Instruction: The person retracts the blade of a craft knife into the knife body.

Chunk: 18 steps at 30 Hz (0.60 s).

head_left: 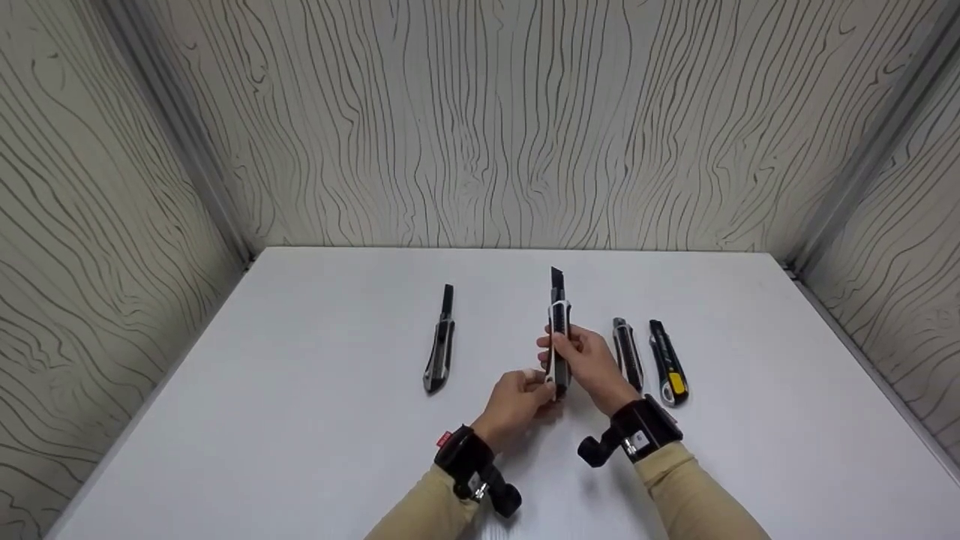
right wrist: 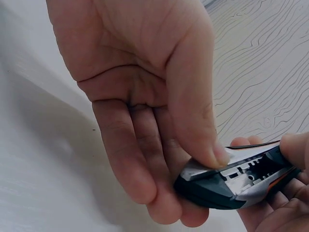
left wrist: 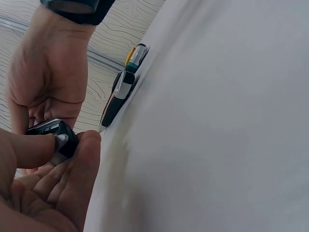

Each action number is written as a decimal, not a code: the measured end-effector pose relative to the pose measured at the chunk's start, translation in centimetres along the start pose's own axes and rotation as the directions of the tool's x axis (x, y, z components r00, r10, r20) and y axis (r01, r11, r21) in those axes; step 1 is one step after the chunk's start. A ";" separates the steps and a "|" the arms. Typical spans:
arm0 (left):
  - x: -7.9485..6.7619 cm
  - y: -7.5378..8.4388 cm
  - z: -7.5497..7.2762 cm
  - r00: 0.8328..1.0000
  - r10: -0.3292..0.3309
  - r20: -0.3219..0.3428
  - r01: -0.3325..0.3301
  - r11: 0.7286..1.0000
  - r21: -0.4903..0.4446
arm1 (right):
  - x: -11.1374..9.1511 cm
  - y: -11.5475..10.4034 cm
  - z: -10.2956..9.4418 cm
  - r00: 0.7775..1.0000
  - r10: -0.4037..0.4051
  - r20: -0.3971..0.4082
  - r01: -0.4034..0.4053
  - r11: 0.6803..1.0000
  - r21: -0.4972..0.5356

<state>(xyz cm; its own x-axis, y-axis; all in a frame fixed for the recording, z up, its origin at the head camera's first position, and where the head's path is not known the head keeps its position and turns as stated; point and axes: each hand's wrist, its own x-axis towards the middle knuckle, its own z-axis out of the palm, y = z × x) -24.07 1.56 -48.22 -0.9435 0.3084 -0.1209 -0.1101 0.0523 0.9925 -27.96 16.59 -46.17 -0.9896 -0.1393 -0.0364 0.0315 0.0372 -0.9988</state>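
My right hand grips a black-and-silver utility knife around the middle of its handle, with the thumb along its face. Its dark blade sticks out at the top, pointing away from me. At the handle's tail end, the thumb and fingers of my left hand pinch the knife. The left wrist view shows the left thumb against the tail of the handle. In the right wrist view, the left hand comes from above, and a slotted metal part shows at the tail.
On the white table, a similar utility knife with its dark blade extended lies to the left. Right of my hands lie another silver-and-dark utility knife and a black one with a yellow piece. Patterned walls enclose the table.
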 end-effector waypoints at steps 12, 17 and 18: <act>-0.1 0.1 -0.4 0.999 0.017 0.045 -0.016 1.000 -0.025 | 0.2 0.2 -0.5 0.997 0.036 0.065 -0.043 0.994 0.099; 0.0 0.1 -0.3 0.999 0.002 0.043 0.000 1.000 -0.030 | 0.3 0.3 -0.4 0.998 0.057 0.028 -0.059 0.994 0.094; 0.0 0.1 -0.3 0.999 0.002 0.043 -0.001 1.000 -0.028 | 0.3 0.3 -0.4 0.998 0.056 0.022 -0.057 0.995 0.082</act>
<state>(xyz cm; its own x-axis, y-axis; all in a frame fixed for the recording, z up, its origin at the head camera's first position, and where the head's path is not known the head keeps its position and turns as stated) -24.19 1.27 -48.12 -0.9295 0.3488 -0.1196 -0.1183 0.0251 0.9927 -28.29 16.98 -46.46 -0.9831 -0.1583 -0.0924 0.0993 -0.0361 -0.9944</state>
